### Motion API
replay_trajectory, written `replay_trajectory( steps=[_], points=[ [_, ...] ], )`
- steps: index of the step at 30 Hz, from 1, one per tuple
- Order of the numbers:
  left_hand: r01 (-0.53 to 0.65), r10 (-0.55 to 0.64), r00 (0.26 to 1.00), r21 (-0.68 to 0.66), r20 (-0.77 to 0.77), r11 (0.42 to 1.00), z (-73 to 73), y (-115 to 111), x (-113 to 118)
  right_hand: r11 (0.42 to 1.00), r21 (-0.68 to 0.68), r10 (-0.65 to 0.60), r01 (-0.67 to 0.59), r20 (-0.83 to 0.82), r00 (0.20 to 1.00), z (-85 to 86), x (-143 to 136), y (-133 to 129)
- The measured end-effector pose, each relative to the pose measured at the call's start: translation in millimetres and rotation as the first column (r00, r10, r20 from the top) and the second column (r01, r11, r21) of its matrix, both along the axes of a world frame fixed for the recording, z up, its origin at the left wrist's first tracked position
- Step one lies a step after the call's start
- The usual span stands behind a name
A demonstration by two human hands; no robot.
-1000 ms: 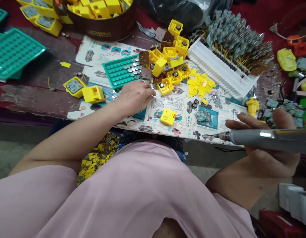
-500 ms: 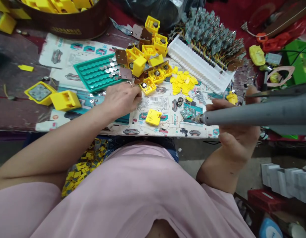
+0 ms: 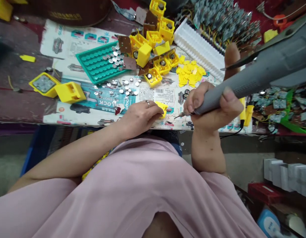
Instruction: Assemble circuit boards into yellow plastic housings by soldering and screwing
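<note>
My left hand (image 3: 140,117) is closed at the table's front edge, its thumb and fingers on a small yellow plastic case (image 3: 162,106). Part of the case is hidden behind the fingers. In my right hand (image 3: 212,114) is a grey electric screwdriver (image 3: 257,71) with a long lever, tilted so its thin bit (image 3: 179,115) points down-left. The bit's tip is just right of the case, apart from it. Behind the left hand, silver button cells (image 3: 126,88) are scattered on the printed cardboard (image 3: 93,110).
A green ridged tray (image 3: 93,64) holds more button cells. Open yellow cases (image 3: 153,76) cluster behind, beside a pile of yellow pieces (image 3: 191,73). A white rack (image 3: 199,46) with wired circuit boards stands at the back right. Two yellow cases (image 3: 70,92) lie left.
My left hand has moved from the button cells toward me and onto the yellow case. My right hand has brought the screwdriver left, its bit now near the case.
</note>
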State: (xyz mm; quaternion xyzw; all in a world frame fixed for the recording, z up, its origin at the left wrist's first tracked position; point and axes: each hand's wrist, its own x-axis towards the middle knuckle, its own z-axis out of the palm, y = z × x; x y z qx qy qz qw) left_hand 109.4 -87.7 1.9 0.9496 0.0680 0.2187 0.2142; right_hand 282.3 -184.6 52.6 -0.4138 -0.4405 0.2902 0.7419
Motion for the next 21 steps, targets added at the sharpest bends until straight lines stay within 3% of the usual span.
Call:
replay_trajectory(
  steps=[7,14,21],
  points=[
    [-0.078,0.077,0.997,0.122,0.016,0.989,-3.4,-8,5,0.948,0.094,-0.316,0.304,0.182,0.931,10.0,-43,1],
    [-0.018,0.012,0.998,0.090,0.064,0.996,0.5,-11,8,0.969,0.146,-0.210,0.197,0.076,0.975,3.8,-42,5],
    [-0.003,-0.013,0.994,0.157,0.104,0.988,0.0,-11,11,0.958,0.174,-0.251,0.226,0.132,0.959,7.3,-44,3]
  ],
)
